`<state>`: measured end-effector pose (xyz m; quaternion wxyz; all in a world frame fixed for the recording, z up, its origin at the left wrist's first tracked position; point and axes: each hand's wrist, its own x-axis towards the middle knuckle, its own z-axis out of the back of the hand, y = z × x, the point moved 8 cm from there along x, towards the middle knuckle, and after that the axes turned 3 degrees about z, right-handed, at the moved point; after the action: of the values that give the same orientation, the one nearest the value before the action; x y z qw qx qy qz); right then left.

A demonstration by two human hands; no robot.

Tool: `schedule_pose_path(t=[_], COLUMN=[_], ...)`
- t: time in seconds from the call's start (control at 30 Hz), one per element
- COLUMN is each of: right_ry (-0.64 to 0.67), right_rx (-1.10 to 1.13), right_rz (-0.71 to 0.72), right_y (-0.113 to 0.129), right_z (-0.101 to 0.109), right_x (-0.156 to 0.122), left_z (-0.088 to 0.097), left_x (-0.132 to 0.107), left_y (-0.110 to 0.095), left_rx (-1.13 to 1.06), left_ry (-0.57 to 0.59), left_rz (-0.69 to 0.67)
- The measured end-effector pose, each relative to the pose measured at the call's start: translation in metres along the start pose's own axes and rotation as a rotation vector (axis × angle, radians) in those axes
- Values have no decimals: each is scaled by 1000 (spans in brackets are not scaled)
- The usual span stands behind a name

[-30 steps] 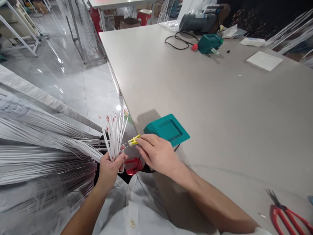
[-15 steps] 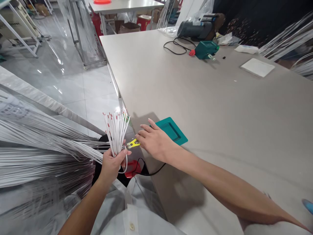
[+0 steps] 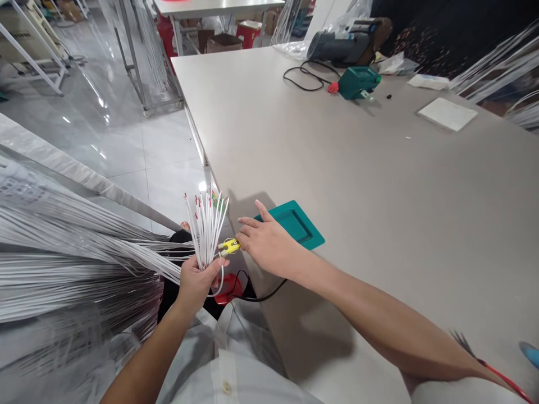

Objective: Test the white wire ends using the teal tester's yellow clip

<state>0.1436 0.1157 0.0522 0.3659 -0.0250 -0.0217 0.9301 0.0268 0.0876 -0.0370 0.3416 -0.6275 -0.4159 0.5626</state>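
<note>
My left hand (image 3: pixel 197 280) is closed around a bundle of thin white cables (image 3: pixel 207 230), gripping it near the bottom of the upright ends. Several of those ends have red tips. One cable bends down in a loop beside the thumb. My right hand (image 3: pixel 267 241) hovers at the table edge, its fingers curled over small yellow snips (image 3: pixel 231 246). The metal end of the snips points left at the cables, close above my left thumb. Part of the snips is hidden under the fingers.
A teal tray (image 3: pixel 309 237) lies just beyond my right hand on the grey table (image 3: pixel 357 174). Long white cables (image 3: pixel 84 241) hang over a rack at left. A green device (image 3: pixel 357 83) and a dark motor (image 3: pixel 337 47) stand at the back. Below is a red object (image 3: pixel 227 287).
The cable bundle and my left hand have shifted slightly right. The snips' yellow handles look closer together. A red cable with dark strands now shows by my right elbow.
</note>
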Motion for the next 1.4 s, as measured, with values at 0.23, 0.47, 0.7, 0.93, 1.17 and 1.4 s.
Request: schedule_pose_path(t=[0.23,0.47,0.7,0.93,1.17,1.4], right_ry=[-34,-48,-57,-166,-286,-280], right_rx=[68,77,114,249,372,320], right_rz=[-57,-52,-59,-36,77,158], right_y=[-7,-9,-9,-5,21,31], right_z=[-3,-4,-2,12,24,25], right_x=[-2,-2,-2,-5,4,7], left_z=[5,6,9,14,14,12], left_x=[-2,-4,-4,-7,-12,-14], left_y=[0,-3,-1,-1,-3,-5], left_rx=[-38,-56,-42,-74,17,30], left_ry=[-50,-72,-96,-101,-40,45], left_rz=[23,20,5,-1,-26,-7])
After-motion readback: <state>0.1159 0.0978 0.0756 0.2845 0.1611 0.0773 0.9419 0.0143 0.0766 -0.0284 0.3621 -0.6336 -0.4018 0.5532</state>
